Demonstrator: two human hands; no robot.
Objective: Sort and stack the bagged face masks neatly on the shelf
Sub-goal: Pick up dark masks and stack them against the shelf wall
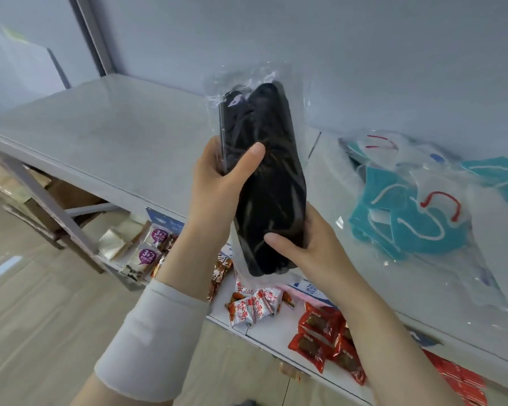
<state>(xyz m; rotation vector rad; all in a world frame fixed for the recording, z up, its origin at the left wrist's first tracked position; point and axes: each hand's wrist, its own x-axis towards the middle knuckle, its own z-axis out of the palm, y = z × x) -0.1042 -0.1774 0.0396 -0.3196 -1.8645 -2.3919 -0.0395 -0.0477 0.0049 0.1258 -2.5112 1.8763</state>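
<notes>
1. Bag of black face masks (264,171): held in the air over the front edge of the shelf (100,127), touching no surface; it sits between the bare left stretch of the shelf and the pile of bagged teal masks (408,218) on the right.
2. My left hand (217,183): fingers wrapped behind the bag's upper left edge, thumb pressed across its front; a firm grip on the bag.
3. My right hand (314,244): cups the bag's lower right side, thumb laid over the front near the bottom end; likewise gripping the bag.
4. Orientation: the long axis runs nearly upright in view, bottom end toward me and top end tilted away toward the back wall; the slack, empty plastic flap points up and away.
5. Step in hand, as I judge it: squaring the pack before laying it down as the start of a black stack.
6. Advice: press the masks even between both palms so that the pack lies flat; turn the long axis level and parallel to the shelf's front edge; tuck the loose flap under or to the rear; set it on the bare stretch, well apart from the teal pile, so the colours stay sorted.
7. Caution: the film looks slippery; keep both thumbs on until the pack rests.
8. Snack packets (255,309): on the lower shelf; not part of this sort.
</notes>
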